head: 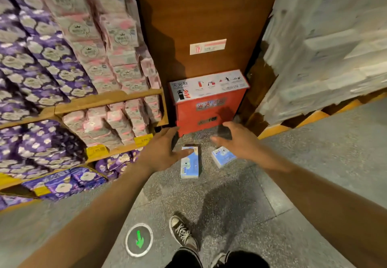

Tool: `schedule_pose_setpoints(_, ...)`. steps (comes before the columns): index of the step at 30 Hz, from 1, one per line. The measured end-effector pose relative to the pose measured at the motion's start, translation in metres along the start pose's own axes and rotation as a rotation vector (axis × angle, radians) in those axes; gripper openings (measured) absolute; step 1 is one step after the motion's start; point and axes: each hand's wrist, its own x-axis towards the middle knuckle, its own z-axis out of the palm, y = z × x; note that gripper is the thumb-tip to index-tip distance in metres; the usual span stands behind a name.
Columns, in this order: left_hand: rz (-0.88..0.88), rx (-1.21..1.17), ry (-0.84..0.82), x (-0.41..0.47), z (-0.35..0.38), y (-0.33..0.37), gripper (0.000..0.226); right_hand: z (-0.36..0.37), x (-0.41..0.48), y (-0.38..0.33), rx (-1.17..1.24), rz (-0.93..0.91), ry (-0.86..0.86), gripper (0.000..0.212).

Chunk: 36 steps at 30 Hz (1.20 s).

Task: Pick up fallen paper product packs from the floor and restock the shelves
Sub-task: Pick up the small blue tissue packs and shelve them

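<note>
1. My left hand (165,150) reaches down over the floor (230,194), fingers spread and holding nothing; its fingertips lie across the upper left corner of a blue and white tissue pack (190,163).
2. That pack lies flat on the grey speckled floor, long side running away from me, just in front of a red fire extinguisher box (207,108).
3. My right hand (236,140) hangs above the floor to the right, fingers apart and slightly curled, empty. I cannot tell whether it touches anything.
4. A second blue and white tissue pack (223,156) lies just below and to the left of my right hand, turned at an angle, close beside the first pack but apart from it.
5. To my left stand wooden shelves (109,100) stacked with purple flowered packs (41,62) and pink packs (100,43) (the printing is too blurred to read). Yellow price tags (143,139) sit on the shelf edges.
6. To my right is a tall stack of white wrapped goods (326,43) resting on a yellow pallet (314,117).
7. Behind the red box rises a brown wooden panel (205,16) with a small label (208,46) on it.
8. Near my feet, one black sneaker (183,233) with white laces points forward, and a round floor sticker (139,240) with a green arrow lies to its left.
</note>
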Motion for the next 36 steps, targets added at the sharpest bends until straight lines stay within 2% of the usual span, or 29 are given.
schedule_pose_setpoints(4,-0.032,-0.018,-0.023,0.082,0.031,-0.047,0.093,0.040,0.087,0.030,0.072,0.013,-0.001,0.087)
schedule_pose_setpoints(7,-0.063,-0.074,0.002,0.137,0.069,-0.083,0.087,0.088,0.152,0.059,0.098,0.036,-0.062,0.096)
schedule_pose_setpoints(13,-0.129,-0.091,0.022,0.255,0.182,-0.172,0.090,0.209,0.291,0.127,0.102,0.046,-0.110,0.116)
schedule_pose_setpoints(16,-0.147,-0.099,0.056,0.315,0.250,-0.225,0.085,0.278,0.362,0.169,0.151,0.068,-0.124,0.100)
schedule_pose_setpoints(20,-0.204,-0.172,0.055,0.376,0.352,-0.288,0.092,0.374,0.440,0.221,0.205,0.118,-0.151,0.099)
schedule_pose_setpoints(22,-0.240,-0.204,0.042,0.399,0.404,-0.318,0.096,0.425,0.468,0.244,0.223,0.157,-0.160,0.098)
schedule_pose_setpoints(25,-0.304,-0.192,-0.054,0.424,0.478,-0.355,0.100,0.494,0.503,0.274,0.158,0.088,-0.200,0.099)
schedule_pose_setpoints(27,-0.317,-0.138,-0.107,0.440,0.516,-0.374,0.103,0.527,0.525,0.290,0.082,0.083,-0.199,0.090)
schedule_pose_setpoints(30,-0.391,-0.105,-0.117,0.459,0.555,-0.400,0.103,0.570,0.549,0.311,0.088,0.067,-0.185,0.086)
schedule_pose_setpoints(34,-0.502,-0.207,-0.069,0.477,0.585,-0.431,0.092,0.621,0.572,0.333,0.195,0.075,-0.195,0.107)
schedule_pose_setpoints(36,-0.570,-0.296,-0.057,0.483,0.597,-0.440,0.099,0.635,0.580,0.332,0.248,0.136,-0.195,0.100)
